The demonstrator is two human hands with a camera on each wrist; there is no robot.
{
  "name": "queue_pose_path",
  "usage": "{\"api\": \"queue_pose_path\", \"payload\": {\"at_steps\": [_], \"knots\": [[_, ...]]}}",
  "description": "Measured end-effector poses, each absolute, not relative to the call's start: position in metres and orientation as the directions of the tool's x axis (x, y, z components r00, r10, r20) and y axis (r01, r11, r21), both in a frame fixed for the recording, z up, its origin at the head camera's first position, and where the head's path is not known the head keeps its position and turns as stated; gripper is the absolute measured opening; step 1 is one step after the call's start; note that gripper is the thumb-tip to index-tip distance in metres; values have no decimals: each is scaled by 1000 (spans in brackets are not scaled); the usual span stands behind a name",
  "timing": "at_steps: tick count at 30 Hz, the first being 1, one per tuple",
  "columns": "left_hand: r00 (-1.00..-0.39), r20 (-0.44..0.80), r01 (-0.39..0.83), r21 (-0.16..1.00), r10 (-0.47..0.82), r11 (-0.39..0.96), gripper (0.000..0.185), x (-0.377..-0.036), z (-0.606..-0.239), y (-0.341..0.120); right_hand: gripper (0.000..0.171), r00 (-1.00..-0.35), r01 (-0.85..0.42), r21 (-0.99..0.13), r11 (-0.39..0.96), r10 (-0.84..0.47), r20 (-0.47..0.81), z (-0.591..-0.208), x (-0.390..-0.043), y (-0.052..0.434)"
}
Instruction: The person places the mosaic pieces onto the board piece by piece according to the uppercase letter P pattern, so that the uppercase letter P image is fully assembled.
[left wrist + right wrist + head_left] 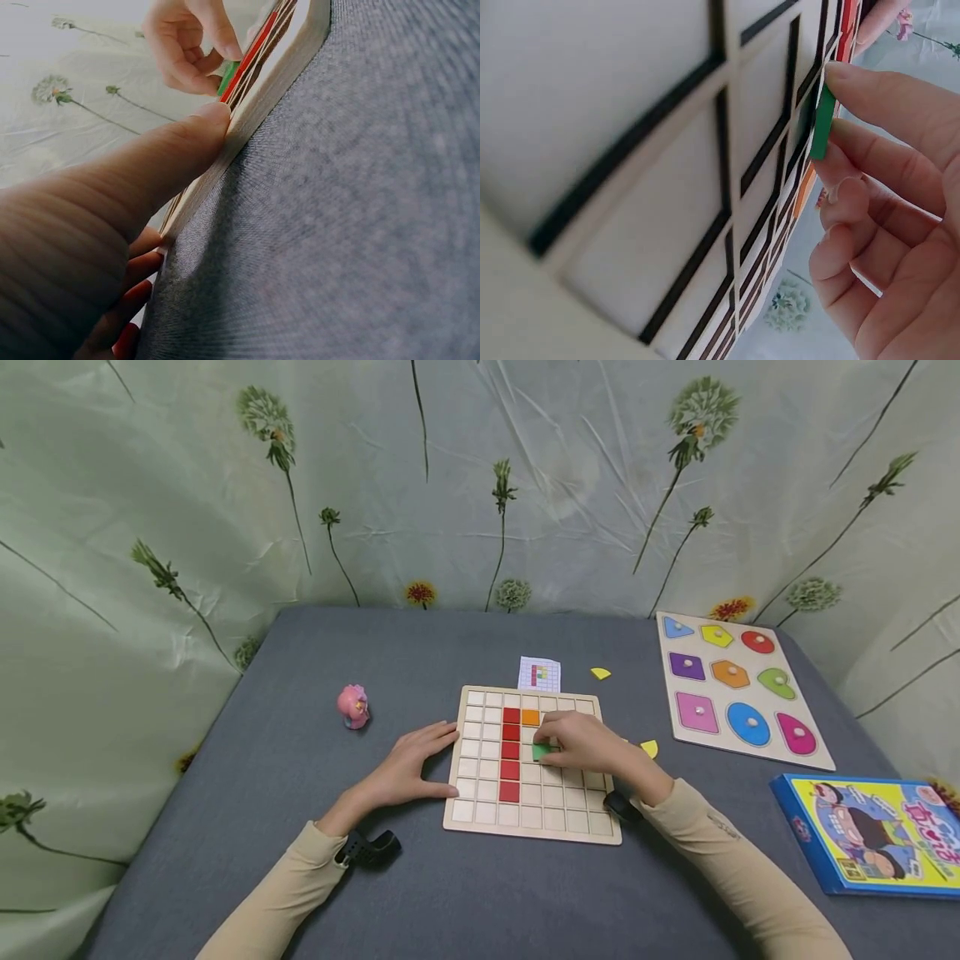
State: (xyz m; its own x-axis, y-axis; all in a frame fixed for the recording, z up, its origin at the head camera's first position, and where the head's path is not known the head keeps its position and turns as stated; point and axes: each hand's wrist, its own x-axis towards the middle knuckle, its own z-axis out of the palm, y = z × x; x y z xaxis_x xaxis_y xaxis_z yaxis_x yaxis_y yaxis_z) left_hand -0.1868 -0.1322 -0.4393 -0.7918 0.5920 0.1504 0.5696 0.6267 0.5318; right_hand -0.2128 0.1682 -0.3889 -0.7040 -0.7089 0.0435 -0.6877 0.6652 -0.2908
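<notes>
Two hands busy: your right hand (588, 745) pinches the small green square tile (541, 751) over the pale wooden grid board (480, 814), at 3 o'clock of the red tile column (511, 749). Your left hand (408, 766), fingers straight, braces the board's 9 o'clock edge. Placement step, I'd say; next, seat it flat in a cell.

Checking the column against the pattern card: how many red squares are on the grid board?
5, stacked in one column on the grid board: red squares. The right hand might hide more.

right hand (588, 745) — pinches green tile (542, 750) over grid board (528, 827) | left hand (408, 768) — steadies board edge
</notes>
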Motion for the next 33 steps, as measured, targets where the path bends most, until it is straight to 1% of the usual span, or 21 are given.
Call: {"api": "queue_pose_path", "payload": {"at_steps": [7, 20, 25, 33], "knots": [[-790, 151, 572, 531, 594, 626, 83, -186, -439, -132, 14, -711, -671, -313, 672, -704, 11, -392, -216, 161], [-787, 165, 580, 527, 594, 622, 83, -187, -439, -132, 15, -703, -683, -309, 662, -710, 31, -392, -217, 155], [-786, 168, 581, 528, 595, 619, 83, -187, -439, -132, 16, -700, -682, -327, 654, -713, 34, -393, -217, 152], [-787, 171, 581, 529, 593, 619, 84, -186, -439, -132, 17, -714, -668, -331, 666, -699, 32, -393, -216, 152]]}}
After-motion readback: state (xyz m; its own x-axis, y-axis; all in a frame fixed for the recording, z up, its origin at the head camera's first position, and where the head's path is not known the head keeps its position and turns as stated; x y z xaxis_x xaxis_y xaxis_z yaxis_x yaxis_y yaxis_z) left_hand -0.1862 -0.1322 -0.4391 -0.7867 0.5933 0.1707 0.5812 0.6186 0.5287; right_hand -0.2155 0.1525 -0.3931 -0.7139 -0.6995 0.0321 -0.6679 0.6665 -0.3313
